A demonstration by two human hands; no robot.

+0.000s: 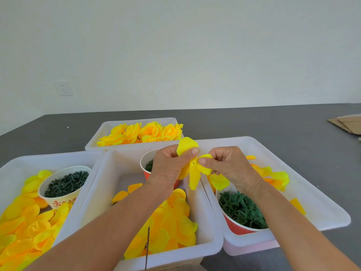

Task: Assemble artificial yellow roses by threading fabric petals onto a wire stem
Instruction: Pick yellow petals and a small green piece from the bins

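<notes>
While both hands work above the middle tray near the bench's front edge, the head view shows the left hand pinching a yellow petal piece between thumb and fingers, one lobe standing up behind the thumb and a longer lobe hanging down. Just beside it, the right hand pinches another lobe of the same piece, its fingers curled. A small dark hole shows in the fabric between the two thumbs, facing the person. The wire stem stands roughly upright near the tray's front wall, well below the hands, its long axis pointing up toward them; what holds it lies out of view. Threading, I judge, calls for lowering the hole onto that tip, and the left hand sits nearer it. Finished roses fill the tray toward the bench's far edge.
</notes>
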